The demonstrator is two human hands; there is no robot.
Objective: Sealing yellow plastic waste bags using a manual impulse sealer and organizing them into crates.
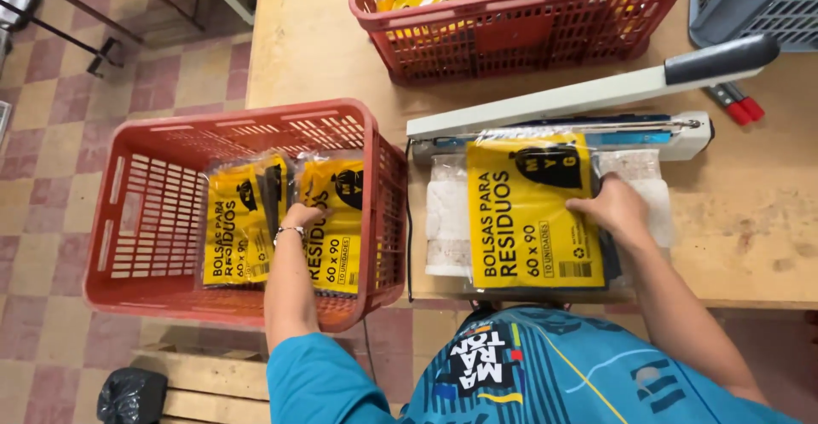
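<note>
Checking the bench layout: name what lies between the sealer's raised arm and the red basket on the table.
In the head view, only bare wooden tabletop separates the sealer arm from the red basket.

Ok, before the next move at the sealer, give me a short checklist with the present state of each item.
1. Yellow packet lies flat on the table with its top edge at the heat sealer: ok.
2. Sealer arm raised off the packet: ok.
3. Right hand rests on the packet's right edge, clear of the sealing bar: ok.
4. Left hand is on the packets in the red crate, away from the sealer: ok.
5. Packet's open end fully across the sealing strip: cannot tell.
6. Sealer switched on: cannot tell.
</note>
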